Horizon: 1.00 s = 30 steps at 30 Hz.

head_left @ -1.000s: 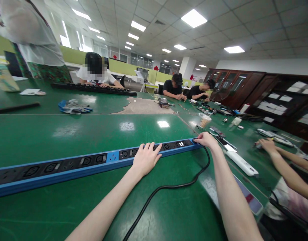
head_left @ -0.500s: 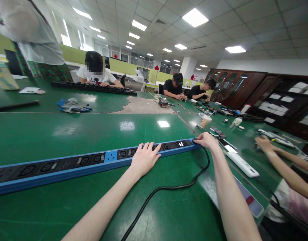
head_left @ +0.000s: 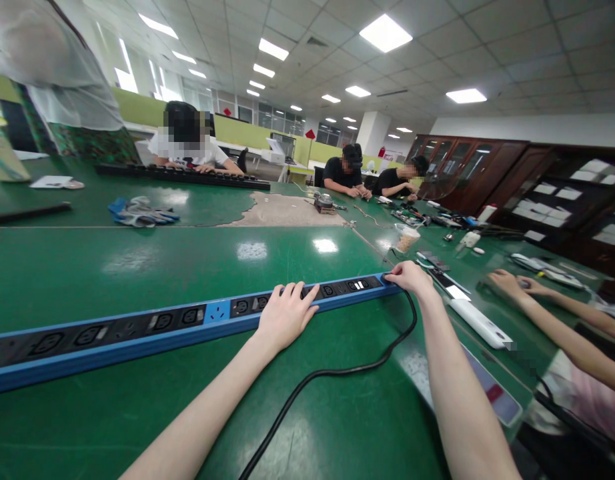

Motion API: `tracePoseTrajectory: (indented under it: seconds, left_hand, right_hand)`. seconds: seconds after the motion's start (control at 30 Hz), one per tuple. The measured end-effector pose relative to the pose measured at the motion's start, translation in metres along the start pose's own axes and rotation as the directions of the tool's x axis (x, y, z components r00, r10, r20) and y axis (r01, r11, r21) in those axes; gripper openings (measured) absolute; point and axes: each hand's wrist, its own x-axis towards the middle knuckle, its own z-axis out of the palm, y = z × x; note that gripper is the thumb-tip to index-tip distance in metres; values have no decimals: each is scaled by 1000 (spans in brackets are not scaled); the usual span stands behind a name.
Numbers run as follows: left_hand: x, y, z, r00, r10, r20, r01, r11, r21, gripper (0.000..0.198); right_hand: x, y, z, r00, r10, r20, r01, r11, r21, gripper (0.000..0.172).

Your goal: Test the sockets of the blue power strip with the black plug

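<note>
A long blue power strip [head_left: 218,311] with black socket panels lies slantwise across the green table. My left hand [head_left: 287,313] rests across its top between sockets, fingers spread over it and the thumb toward the near side. At the strip's right end, my right hand [head_left: 410,277] has its thumb and fingers closed on the black power cord [head_left: 332,373] where it meets the strip. My fingers partly hide that junction. From there the cord curves down and runs toward the near edge of the view.
Right of my right arm lie a white elongated device [head_left: 480,323] and a phone-like panel [head_left: 492,387]. A co-worker's hands [head_left: 512,283] are farther right. Beyond the strip are a plastic cup [head_left: 406,237], gloves [head_left: 142,212] and another dark strip [head_left: 182,177]. Several people work around the table.
The view shifts slightly, and both my hands keep their places on the strip and cord. The co-worker's hands at right have moved left and spread apart.
</note>
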Motion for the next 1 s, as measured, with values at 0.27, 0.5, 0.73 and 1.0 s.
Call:
tracePoseTrajectory:
  seconds: [0.27, 0.5, 0.73, 1.0]
  left_hand:
    - [0, 0, -1, 1000, -5, 5, 5, 1000, -2, 51]
    - [0, 1, -1, 1000, -7, 5, 7, 1000, -12, 51]
    - [0, 1, 1, 1000, -6, 5, 6, 1000, -10, 51]
    - [1, 0, 0, 1000, -2, 9, 2, 1000, -19, 51]
  right_hand:
    - [15, 6, 3, 1000, -12, 23, 14, 996, -86, 36]
    - [12, 0, 3, 1000, -8, 12, 10, 992, -124, 37]
    - [14, -9, -5, 998, -18, 60, 28, 984, -175, 34]
    - [16, -1, 0, 997, -42, 65, 51, 989, -142, 35]
